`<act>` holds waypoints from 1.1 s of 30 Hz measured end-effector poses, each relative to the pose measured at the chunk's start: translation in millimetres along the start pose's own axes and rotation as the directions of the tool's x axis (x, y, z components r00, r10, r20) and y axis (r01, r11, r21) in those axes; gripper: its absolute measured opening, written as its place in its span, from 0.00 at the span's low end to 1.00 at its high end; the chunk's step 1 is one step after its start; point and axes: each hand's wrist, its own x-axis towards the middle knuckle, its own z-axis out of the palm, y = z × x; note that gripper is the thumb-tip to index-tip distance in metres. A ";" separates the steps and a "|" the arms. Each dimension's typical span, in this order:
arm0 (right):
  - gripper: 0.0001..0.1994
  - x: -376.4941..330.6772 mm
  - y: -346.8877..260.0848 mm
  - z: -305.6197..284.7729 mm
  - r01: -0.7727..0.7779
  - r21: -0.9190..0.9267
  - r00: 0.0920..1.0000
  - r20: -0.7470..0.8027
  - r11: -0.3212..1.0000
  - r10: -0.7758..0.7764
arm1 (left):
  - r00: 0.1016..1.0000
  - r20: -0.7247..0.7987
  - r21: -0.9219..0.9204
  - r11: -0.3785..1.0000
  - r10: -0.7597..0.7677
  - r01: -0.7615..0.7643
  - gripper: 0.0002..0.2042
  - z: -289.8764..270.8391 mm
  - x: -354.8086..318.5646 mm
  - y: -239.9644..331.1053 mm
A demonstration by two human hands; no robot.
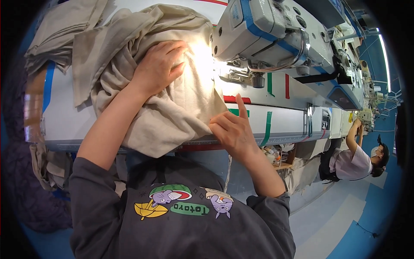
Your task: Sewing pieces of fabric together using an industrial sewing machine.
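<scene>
A large piece of beige fabric (172,112) lies bunched and folded over the sewing table, its front corner hanging past the table's edge. On top of it rests my left hand (161,64), flat, with the fingers spread toward the machine. My right hand (235,129) pinches the cloth's right edge between thumb and curled fingers, while the index finger points up. Just beyond the hands stands a white and blue sewing machine (263,39). Its lamp brightly lights the cloth, and the presser foot (235,75) is right of the fabric, apart from both hands.
A stack of folded beige cloth (64,36) lies at the far left. Green tape (268,125) and red tape (287,86) mark the white table (254,116). At the right, a masked person (351,159) works at another machine. More cloth hangs below the table's left end.
</scene>
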 end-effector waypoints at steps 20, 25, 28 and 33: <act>0.06 -50.2 -86.5 -0.2 0.030 0.178 0.999 -0.031 0.984 -0.025 | 0.868 0.429 0.178 0.966 -0.249 0.189 0.32 -80.6 -73.8 86.8; 0.04 -57.4 -78.9 3.1 0.017 0.126 0.999 0.038 0.992 -0.022 | 0.813 0.444 0.346 0.909 -0.375 0.231 0.28 -91.6 -70.1 74.7; 0.06 -56.4 -85.2 11.1 0.080 0.175 0.997 -0.025 0.981 -0.077 | 0.852 0.338 0.406 0.879 -0.400 0.251 0.22 -82.5 -51.4 97.1; 0.13 -58.6 -92.2 -1.1 0.144 0.117 0.989 -0.002 0.983 -0.145 | 0.963 0.159 -0.066 0.976 0.216 -0.208 0.20 -20.4 -26.2 108.6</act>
